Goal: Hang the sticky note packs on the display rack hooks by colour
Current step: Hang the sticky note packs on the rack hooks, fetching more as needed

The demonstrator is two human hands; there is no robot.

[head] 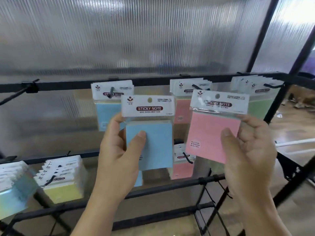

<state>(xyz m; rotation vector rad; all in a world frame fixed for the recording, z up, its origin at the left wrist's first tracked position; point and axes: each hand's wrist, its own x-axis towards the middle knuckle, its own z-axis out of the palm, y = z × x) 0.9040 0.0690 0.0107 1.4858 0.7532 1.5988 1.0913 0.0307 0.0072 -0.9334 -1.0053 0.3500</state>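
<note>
My left hand (119, 150) grips a blue sticky note pack (158, 133), thumb on its front, in front of the rack. My right hand (247, 150) holds a pink sticky note pack (209, 133) the same way. On the top rail (68, 86) hang blue packs (105, 114) on a hook, pink packs (180, 109) to their right, and green packs (260, 106) at the far right. On the lower rail hang yellow packs (63, 188), another pink pack (182, 169), and blue packs (13, 189) at the far left.
An empty hook (15, 94) juts from the top rail at the left. Ribbed translucent panels (136, 40) back the rack. Black frame posts (279, 103) stand at the right, with a wooden floor (293, 130) beyond. Lower crossbars (153, 191) run below my hands.
</note>
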